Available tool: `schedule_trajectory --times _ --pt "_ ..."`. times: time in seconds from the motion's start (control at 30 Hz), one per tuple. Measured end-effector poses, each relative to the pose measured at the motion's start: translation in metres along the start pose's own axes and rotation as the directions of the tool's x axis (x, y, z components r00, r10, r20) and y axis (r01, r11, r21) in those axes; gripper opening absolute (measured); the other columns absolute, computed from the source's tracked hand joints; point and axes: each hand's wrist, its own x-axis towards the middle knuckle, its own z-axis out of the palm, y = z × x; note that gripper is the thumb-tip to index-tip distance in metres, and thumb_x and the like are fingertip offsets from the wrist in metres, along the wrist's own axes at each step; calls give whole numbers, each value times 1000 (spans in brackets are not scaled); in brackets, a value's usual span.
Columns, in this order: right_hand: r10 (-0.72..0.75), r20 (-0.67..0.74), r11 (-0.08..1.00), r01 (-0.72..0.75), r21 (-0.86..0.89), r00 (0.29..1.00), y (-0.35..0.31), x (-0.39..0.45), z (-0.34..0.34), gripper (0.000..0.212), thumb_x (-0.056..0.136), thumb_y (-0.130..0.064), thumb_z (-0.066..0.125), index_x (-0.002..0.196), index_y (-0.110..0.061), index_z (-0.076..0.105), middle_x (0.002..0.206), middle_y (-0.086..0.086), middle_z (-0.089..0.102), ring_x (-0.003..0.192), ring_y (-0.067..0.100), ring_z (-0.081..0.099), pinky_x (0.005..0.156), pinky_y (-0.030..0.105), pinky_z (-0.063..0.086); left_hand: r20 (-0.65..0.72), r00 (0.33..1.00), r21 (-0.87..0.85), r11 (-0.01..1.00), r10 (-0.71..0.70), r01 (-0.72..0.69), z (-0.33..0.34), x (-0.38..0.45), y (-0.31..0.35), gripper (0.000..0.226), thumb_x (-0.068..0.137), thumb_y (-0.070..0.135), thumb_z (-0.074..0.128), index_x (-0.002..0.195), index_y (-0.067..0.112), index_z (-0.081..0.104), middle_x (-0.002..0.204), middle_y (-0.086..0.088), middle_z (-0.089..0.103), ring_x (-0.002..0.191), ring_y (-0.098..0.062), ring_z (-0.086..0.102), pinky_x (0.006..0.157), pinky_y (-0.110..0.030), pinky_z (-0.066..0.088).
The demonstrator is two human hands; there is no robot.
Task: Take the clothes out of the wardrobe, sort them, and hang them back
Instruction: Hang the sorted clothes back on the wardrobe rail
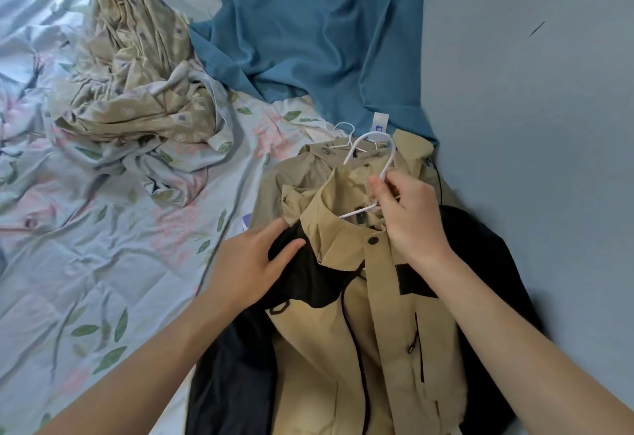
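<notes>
Head view, items as laid out on the bed (103, 263), which wears a pale floral sheet.

Item one: tan jacket (343, 349) with black panels, near right, lying front-up over a black garment (487, 263). My right hand (408, 218) pinches the neck of a white hanger (374, 156) at the jacket's collar, thumb and fingers curled round the wire. My left hand (254, 263) rests on the black shoulder panel, fingers relaxed and slightly spread, fingertips tucked under the collar edge.

Item two: second tan garment (298, 167) just beyond, with its own white hanger hook (346, 132) showing.

Item three: small white tag (380, 124) with a blue mark, writing too small to read.

Item four: crumpled beige patterned cloth (137, 84), far left.

Item five: teal fabric (308, 29), far centre, beside a grey wall (531, 91) on the right.
</notes>
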Motion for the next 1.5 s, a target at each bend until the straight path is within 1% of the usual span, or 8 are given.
schedule_trajectory --times 0.17,0.27,0.37,0.63,1.0,1.13,1.33,1.5 --pt "-48 33 999 48 -13 998 -7 -11 15 35 106 -33 58 78 -13 65 73 -2 60 71 15 57 67 38 47 55 998 -36 999 -33 35 5 12 9 63 96 74 51 148 43 36 75 15 62 65 -7 58 58 -30 47" --pt "-38 60 999 36 37 997 3 -5 17 35 103 -38 61 79 -13 67 76 0 65 73 19 62 71 43 52 73 996 2 999 52 -52 16 18 7 21 101 66 49 109 47 53 78 23 59 72 -2 59 60 -31 48" --pt "-37 38 994 32 103 999 25 17 3 28 101 -40 59 86 -19 68 85 -5 67 81 16 62 77 38 50 62 997 4 998 56 -57 30 24 -5 32 105 54 51 80 34 47 62 15 52 60 -2 53 53 -29 42" --pt "486 160 853 -426 -301 859 156 98 -55 43 98 -33 64 138 -18 58 143 6 58 134 26 52 106 37 41 86 993 69 993 86 -92 59 59 -35 43 104 60 39 86 28 61 67 12 58 61 -6 56 52 -32 46" --pt "461 311 845 -305 -438 831 220 156 -31 59 106 -26 52 162 -19 33 164 13 38 149 35 37 120 41 31 100 994 252 965 51 -75 86 124 -57 24 104 39 58 86 23 59 74 11 59 76 -24 65 48 -28 31" --pt "490 316 842 -347 -414 812 223 173 -23 54 105 -33 57 154 -11 46 158 14 46 144 33 43 112 36 36 124 992 295 955 1 -38 100 127 -62 26 106 45 50 91 25 58 81 7 63 81 -28 67 53 -37 47" --pt "399 349 862 -217 -459 848 211 185 -28 18 100 -34 61 92 -23 73 111 8 75 109 29 64 86 34 47 211 976 389 921 -52 -35 102 129 -63 30 107 52 41 112 29 59 88 -3 73 82 -37 70 57 -37 40" --pt "414 367 877 -257 -405 833 180 197 -25 31 98 -19 59 110 6 72 121 19 71 118 37 61 99 43 48 218 976 343 937 -11 -66 86 122 -61 25 106 53 42 106 31 54 73 -4 67 72 -37 68 52 -35 34"
